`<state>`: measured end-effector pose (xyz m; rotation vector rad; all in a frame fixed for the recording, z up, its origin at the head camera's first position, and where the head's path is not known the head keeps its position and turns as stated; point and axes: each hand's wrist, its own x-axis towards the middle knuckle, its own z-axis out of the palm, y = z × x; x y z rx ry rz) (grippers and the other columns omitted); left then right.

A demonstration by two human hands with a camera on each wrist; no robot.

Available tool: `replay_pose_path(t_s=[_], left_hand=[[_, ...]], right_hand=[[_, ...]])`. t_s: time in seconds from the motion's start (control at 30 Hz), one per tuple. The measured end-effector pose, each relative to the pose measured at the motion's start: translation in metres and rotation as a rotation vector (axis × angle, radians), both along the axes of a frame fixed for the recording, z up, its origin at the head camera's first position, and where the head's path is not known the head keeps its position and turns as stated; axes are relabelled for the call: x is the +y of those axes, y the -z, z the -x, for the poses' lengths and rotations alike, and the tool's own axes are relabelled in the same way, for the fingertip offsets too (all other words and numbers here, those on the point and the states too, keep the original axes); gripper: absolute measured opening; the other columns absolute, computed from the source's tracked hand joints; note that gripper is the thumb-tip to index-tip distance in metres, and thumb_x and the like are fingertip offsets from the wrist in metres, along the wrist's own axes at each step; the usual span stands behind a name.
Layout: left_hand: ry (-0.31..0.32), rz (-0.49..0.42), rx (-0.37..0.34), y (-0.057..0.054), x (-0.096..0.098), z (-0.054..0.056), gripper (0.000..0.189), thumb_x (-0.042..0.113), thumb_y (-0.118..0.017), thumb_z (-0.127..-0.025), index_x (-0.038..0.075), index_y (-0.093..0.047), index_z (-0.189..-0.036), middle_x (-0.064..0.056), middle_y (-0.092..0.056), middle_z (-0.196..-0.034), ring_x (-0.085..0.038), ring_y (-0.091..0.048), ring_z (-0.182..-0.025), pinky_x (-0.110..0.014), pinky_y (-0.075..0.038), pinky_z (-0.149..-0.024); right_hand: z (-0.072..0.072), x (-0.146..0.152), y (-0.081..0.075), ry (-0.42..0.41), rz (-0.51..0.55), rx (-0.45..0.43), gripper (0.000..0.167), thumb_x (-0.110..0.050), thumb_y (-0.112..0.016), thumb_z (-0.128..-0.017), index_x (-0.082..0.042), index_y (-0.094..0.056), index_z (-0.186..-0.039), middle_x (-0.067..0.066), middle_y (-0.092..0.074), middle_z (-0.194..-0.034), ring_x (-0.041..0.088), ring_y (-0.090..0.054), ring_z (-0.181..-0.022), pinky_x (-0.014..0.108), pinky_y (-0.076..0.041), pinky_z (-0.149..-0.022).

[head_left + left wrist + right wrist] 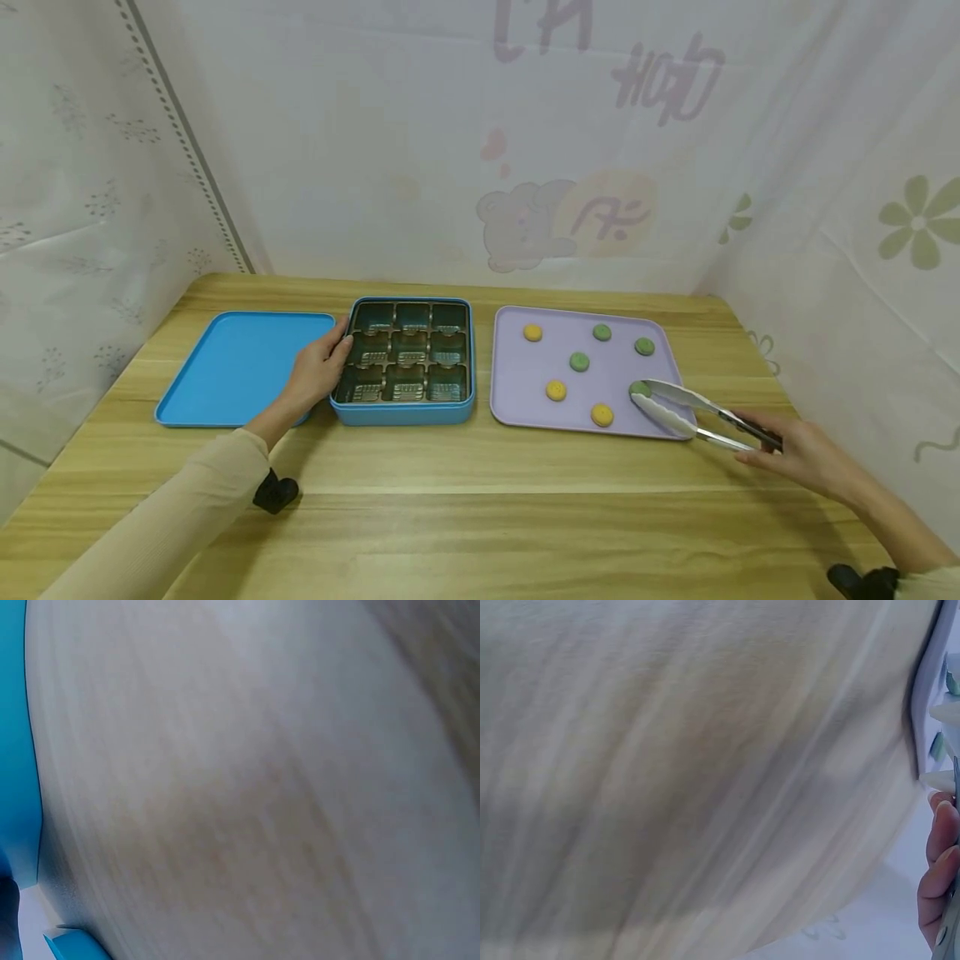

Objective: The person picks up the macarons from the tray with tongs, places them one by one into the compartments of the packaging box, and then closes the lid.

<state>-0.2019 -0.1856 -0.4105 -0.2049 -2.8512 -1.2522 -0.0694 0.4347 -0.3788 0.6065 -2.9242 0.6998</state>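
Note:
My left hand (318,367) holds the left side of a blue box (405,414), thumb at its rim. Inside the box sits a dark insert with several square compartments, all bare. On the right, my right hand (798,454) grips metal tongs (723,415) with pale tips. These tips stand either side of a green macaron (640,388) near the right front of a lilac tray (525,408). Elsewhere on the tray lie three yellow macarons, one at the front (602,415), and more green ones, one mid-tray (579,362). The right wrist view catches the fingers (939,892) on the tongs.
A flat blue lid (232,367) lies left of the box, partly behind my left forearm. All of it rests on a wooden table (480,500). Patterned white cloth (375,167) hangs behind the table and along both sides.

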Motion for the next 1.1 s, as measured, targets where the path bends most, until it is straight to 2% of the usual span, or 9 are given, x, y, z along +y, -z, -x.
replay_pose_path(t_s=[0.2, 0.27, 0.33, 0.37, 0.43, 0.57, 0.73, 0.9, 1.1], left_hand=[[-0.001, -0.014, -0.003, 0.003, -0.001, 0.001, 0.052, 0.027, -0.031, -0.105, 0.003, -0.019, -0.150, -0.028, -0.041, -0.139, -0.021, -0.036, -0.051, -0.035, -0.036, -0.055], [-0.001, -0.015, 0.000, 0.003, -0.001, 0.001, 0.052, 0.027, -0.031, -0.105, 0.004, -0.019, -0.150, -0.025, -0.034, -0.146, -0.030, -0.052, -0.067, -0.038, -0.039, -0.062], [-0.001, -0.019, -0.001, 0.004, -0.001, 0.002, 0.052, 0.027, -0.031, -0.105, 0.004, -0.018, -0.150, -0.022, -0.026, -0.150, -0.041, -0.055, -0.096, -0.042, -0.040, -0.072], [-0.002, -0.018, -0.001, 0.004, -0.001, 0.002, 0.052, 0.027, -0.031, -0.105, 0.005, -0.018, -0.150, -0.022, -0.025, -0.151, -0.041, -0.055, -0.097, -0.042, -0.040, -0.072], [-0.005, -0.014, -0.001, 0.004, -0.001, 0.001, 0.052, 0.027, -0.031, -0.105, 0.006, -0.018, -0.150, -0.025, -0.039, -0.143, -0.036, -0.060, -0.089, -0.041, -0.041, -0.070], [-0.012, -0.004, 0.012, 0.003, 0.001, 0.001, 0.051, 0.026, -0.032, -0.105, 0.006, -0.019, -0.150, -0.027, -0.051, -0.126, -0.021, -0.039, -0.052, -0.034, -0.036, -0.058], [-0.017, -0.010, 0.024, 0.003, 0.001, 0.000, 0.051, 0.025, -0.033, -0.105, 0.005, -0.020, -0.150, -0.025, -0.039, -0.143, -0.034, -0.052, -0.071, -0.038, -0.038, -0.067], [-0.025, -0.015, 0.021, 0.003, 0.001, -0.001, 0.051, 0.025, -0.033, -0.104, 0.005, -0.021, -0.149, -0.025, -0.036, -0.144, -0.036, -0.053, -0.083, -0.041, -0.038, -0.076], [-0.023, -0.028, 0.015, 0.002, 0.002, -0.001, 0.051, 0.025, -0.033, -0.105, 0.005, -0.020, -0.150, -0.031, -0.055, -0.111, -0.018, -0.034, -0.051, -0.037, -0.038, -0.065]], right_hand=[[0.013, -0.020, -0.010, 0.011, -0.023, -0.005, 0.055, -0.012, -0.077, -0.077, 0.004, -0.056, -0.125, -0.010, -0.049, -0.071, -0.003, -0.039, -0.055, 0.018, -0.034, -0.042], [0.020, -0.032, -0.015, -0.008, -0.035, 0.002, 0.055, -0.014, -0.077, -0.077, 0.001, -0.057, -0.126, -0.011, -0.049, -0.070, -0.004, -0.038, -0.055, 0.018, -0.034, -0.042], [0.028, -0.046, -0.018, -0.060, -0.030, 0.018, 0.055, -0.013, -0.078, -0.077, 0.002, -0.057, -0.125, -0.011, -0.048, -0.071, -0.004, -0.038, -0.057, 0.017, -0.035, -0.043], [0.032, -0.055, -0.021, -0.079, -0.031, 0.020, 0.055, -0.014, -0.078, -0.077, 0.002, -0.058, -0.125, -0.011, -0.047, -0.070, -0.004, -0.037, -0.056, 0.017, -0.034, -0.043], [0.041, -0.071, -0.024, -0.109, -0.020, 0.001, 0.055, -0.014, -0.077, -0.077, 0.003, -0.057, -0.125, -0.011, -0.047, -0.070, -0.004, -0.038, -0.057, 0.017, -0.036, -0.044], [0.058, -0.107, -0.029, -0.189, -0.001, -0.007, 0.055, -0.015, -0.077, -0.078, 0.003, -0.057, -0.126, -0.010, -0.050, -0.071, -0.004, -0.041, -0.058, 0.018, -0.039, -0.046], [0.080, -0.149, -0.033, -0.325, -0.002, 0.061, 0.056, -0.013, -0.080, -0.075, 0.002, -0.058, -0.124, -0.008, -0.055, -0.076, 0.000, -0.046, -0.063, 0.018, -0.043, -0.051], [0.095, -0.185, -0.042, -0.400, -0.032, 0.005, 0.057, -0.020, -0.078, -0.078, 0.001, -0.057, -0.127, 0.001, -0.065, -0.093, 0.001, -0.052, -0.066, 0.018, -0.045, -0.055], [0.106, -0.217, -0.058, -0.427, -0.159, -0.053, 0.059, -0.027, -0.078, -0.078, -0.002, -0.058, -0.127, -0.001, -0.063, -0.086, 0.002, -0.048, -0.061, 0.018, -0.041, -0.054]])
